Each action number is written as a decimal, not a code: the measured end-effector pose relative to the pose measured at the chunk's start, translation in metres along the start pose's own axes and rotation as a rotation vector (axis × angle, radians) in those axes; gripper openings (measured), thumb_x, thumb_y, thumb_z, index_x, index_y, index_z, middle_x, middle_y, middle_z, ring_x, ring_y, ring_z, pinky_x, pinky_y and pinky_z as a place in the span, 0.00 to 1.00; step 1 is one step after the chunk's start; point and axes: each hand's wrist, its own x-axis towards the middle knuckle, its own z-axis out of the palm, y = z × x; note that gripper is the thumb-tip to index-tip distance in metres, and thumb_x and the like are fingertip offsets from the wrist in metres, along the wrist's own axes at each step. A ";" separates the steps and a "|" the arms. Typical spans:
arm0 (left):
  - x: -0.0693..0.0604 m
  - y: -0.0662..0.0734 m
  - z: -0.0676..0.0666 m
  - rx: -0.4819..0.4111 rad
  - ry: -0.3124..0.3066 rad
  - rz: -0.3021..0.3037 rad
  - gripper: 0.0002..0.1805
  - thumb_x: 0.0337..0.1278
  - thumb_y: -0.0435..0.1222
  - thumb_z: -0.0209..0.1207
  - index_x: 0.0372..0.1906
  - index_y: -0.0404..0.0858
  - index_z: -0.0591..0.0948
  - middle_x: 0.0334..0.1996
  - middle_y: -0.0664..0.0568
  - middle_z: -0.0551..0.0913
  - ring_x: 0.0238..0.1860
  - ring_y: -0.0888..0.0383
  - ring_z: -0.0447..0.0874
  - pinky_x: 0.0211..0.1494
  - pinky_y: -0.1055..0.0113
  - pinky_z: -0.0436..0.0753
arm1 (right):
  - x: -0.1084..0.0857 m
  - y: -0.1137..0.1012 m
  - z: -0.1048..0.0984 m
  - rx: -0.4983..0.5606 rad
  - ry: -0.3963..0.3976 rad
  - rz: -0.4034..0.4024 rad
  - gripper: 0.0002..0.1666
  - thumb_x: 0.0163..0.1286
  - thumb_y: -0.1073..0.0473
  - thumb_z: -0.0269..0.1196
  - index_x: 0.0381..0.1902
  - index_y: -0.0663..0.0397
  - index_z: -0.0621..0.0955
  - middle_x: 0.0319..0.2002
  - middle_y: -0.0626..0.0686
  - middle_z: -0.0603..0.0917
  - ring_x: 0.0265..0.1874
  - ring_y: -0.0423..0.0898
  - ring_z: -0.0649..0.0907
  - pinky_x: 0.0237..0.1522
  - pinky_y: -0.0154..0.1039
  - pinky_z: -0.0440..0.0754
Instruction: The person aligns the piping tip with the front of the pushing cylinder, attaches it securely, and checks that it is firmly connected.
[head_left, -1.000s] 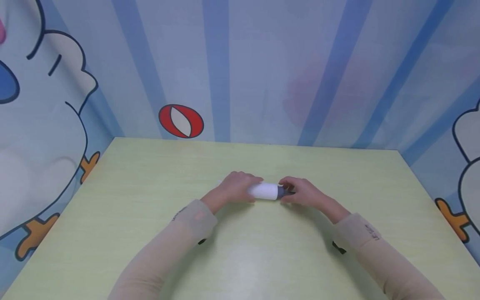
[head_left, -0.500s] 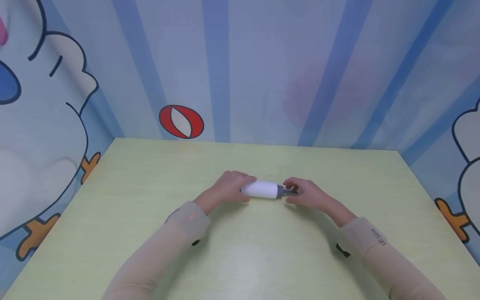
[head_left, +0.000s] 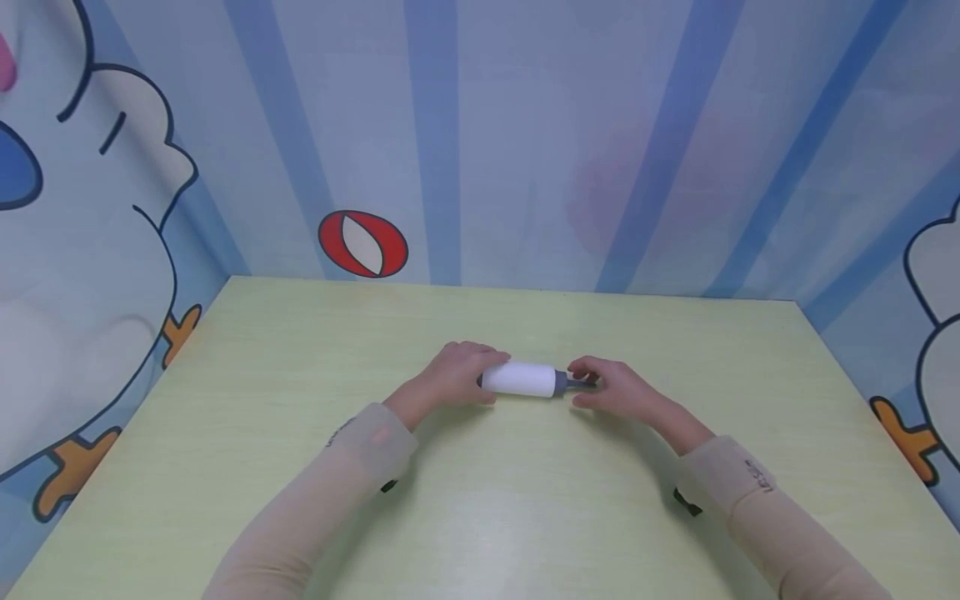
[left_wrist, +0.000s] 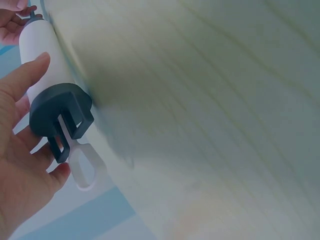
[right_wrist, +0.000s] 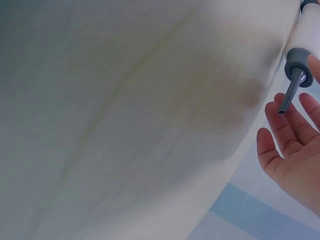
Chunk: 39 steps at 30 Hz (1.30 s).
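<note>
A white cylinder [head_left: 519,378] with dark grey ends lies sideways between the hands, just over or on the table; it looks like a hand pump or large syringe. My left hand [head_left: 461,371] holds its left end, with the thumb laid along the white barrel in the left wrist view. From that end stick out a dark grey cap [left_wrist: 57,107] with two prongs and a pale ring [left_wrist: 86,167]. My right hand [head_left: 611,385] is around the grey nozzle [right_wrist: 292,91]. Its fingers are loosely bent behind the tip, and I cannot tell whether they touch it.
The pale yellow-green table [head_left: 480,517] spreads out around both hands. A striped blue backdrop [head_left: 517,150] rises at its far edge, with cartoon figures printed at both sides and a red-and-white ball [head_left: 363,243] shape.
My left hand has slid left, so more of the white barrel shows. My right hand has shifted slightly right, uncovering more of the nozzle. Over the last half second almost nothing moved.
</note>
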 end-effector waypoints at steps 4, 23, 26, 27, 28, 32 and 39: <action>-0.001 0.000 -0.002 -0.004 0.000 -0.014 0.34 0.43 0.44 0.64 0.61 0.47 0.67 0.58 0.51 0.71 0.58 0.52 0.67 0.59 0.53 0.63 | -0.001 -0.002 -0.003 -0.017 0.000 0.004 0.27 0.55 0.59 0.62 0.53 0.62 0.71 0.49 0.61 0.76 0.46 0.54 0.76 0.45 0.46 0.75; -0.004 -0.005 -0.003 0.007 0.018 -0.020 0.36 0.42 0.45 0.64 0.61 0.47 0.67 0.59 0.51 0.69 0.59 0.52 0.66 0.58 0.54 0.63 | -0.003 0.004 -0.014 -0.028 0.016 -0.006 0.27 0.56 0.59 0.62 0.53 0.62 0.70 0.48 0.61 0.76 0.46 0.54 0.76 0.45 0.48 0.74; -0.004 -0.006 -0.004 0.012 0.013 -0.039 0.37 0.43 0.46 0.64 0.62 0.48 0.65 0.61 0.51 0.67 0.61 0.53 0.63 0.60 0.54 0.62 | -0.005 0.003 -0.017 -0.037 0.028 -0.014 0.27 0.56 0.59 0.62 0.53 0.62 0.70 0.48 0.62 0.76 0.46 0.55 0.75 0.46 0.50 0.73; -0.005 -0.007 -0.005 0.012 0.011 -0.046 0.37 0.43 0.46 0.64 0.63 0.48 0.64 0.61 0.51 0.66 0.62 0.53 0.62 0.61 0.53 0.61 | -0.005 0.003 -0.018 -0.041 0.033 -0.017 0.27 0.56 0.59 0.62 0.53 0.63 0.70 0.49 0.62 0.76 0.46 0.55 0.75 0.47 0.50 0.72; -0.005 -0.008 -0.005 0.012 0.010 -0.053 0.38 0.43 0.47 0.64 0.63 0.49 0.63 0.62 0.51 0.65 0.63 0.53 0.61 0.62 0.53 0.60 | -0.006 0.002 -0.019 -0.042 0.038 -0.022 0.27 0.56 0.59 0.61 0.54 0.63 0.70 0.49 0.62 0.76 0.46 0.56 0.75 0.47 0.51 0.72; -0.009 -0.012 -0.006 0.005 0.015 -0.080 0.40 0.43 0.48 0.63 0.64 0.49 0.62 0.64 0.50 0.62 0.64 0.52 0.58 0.63 0.51 0.59 | -0.009 0.002 -0.024 -0.046 0.063 -0.040 0.28 0.56 0.59 0.61 0.54 0.64 0.70 0.50 0.64 0.75 0.49 0.59 0.74 0.49 0.53 0.70; -0.019 -0.024 -0.009 -0.088 0.040 -0.131 0.42 0.41 0.51 0.63 0.65 0.51 0.59 0.66 0.53 0.59 0.66 0.54 0.55 0.64 0.51 0.56 | -0.018 0.004 -0.034 -0.098 0.115 -0.059 0.29 0.57 0.57 0.61 0.54 0.66 0.70 0.52 0.65 0.73 0.52 0.62 0.70 0.52 0.56 0.66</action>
